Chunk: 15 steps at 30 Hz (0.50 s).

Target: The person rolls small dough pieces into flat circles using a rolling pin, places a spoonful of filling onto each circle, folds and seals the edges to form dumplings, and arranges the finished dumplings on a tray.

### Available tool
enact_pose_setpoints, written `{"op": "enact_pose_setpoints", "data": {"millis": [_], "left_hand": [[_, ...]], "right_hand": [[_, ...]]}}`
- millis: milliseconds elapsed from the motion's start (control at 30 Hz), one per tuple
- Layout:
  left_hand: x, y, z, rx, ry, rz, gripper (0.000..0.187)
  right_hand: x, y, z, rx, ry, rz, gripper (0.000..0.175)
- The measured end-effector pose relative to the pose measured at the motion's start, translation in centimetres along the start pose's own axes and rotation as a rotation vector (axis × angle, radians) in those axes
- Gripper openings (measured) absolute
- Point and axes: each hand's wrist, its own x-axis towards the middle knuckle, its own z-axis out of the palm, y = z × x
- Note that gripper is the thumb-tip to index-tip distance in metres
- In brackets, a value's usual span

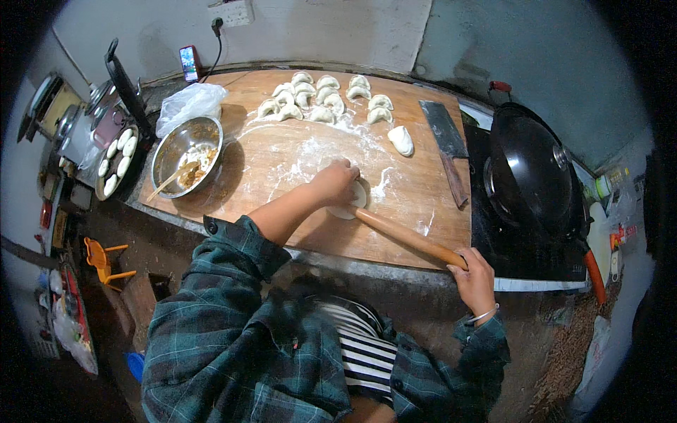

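Note:
My right hand grips the near end of a wooden rolling pin, which slants across a floured wooden board. The pin's far end rests on a flat round of dough. My left hand holds that round at its far left side, fingers curled and partly hidden. Beyond my hands, several folded dumplings sit in rows at the back of the board. A lump of white dough lies to their right. Loose flour is scattered around the middle.
On the board's left stands a steel bowl of filling with wooden chopsticks, beside a plastic bag. A cleaver lies right, next to a wok on a black stove. Farther left, a round pan holds dough pieces.

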Motion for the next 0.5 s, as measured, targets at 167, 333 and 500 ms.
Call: {"op": "enact_pose_setpoints", "data": {"millis": [167,333,500], "left_hand": [[-0.2,-0.4,-0.5,-0.07,-0.141,-0.121,0.03],[-1.3,-1.9,-1.3,-0.282,0.073,-0.058,0.028],[-2.6,-4.3,-1.8,-0.169,0.689,0.003,0.027]], "right_hand": [[-2.6,1.7,-0.9,0.15,-0.083,0.126,0.028],[-5.8,3.4,-3.1,0.483,0.004,0.289,0.025],[-8.3,3.7,-4.2,0.407,0.31,0.451,0.029]]}}
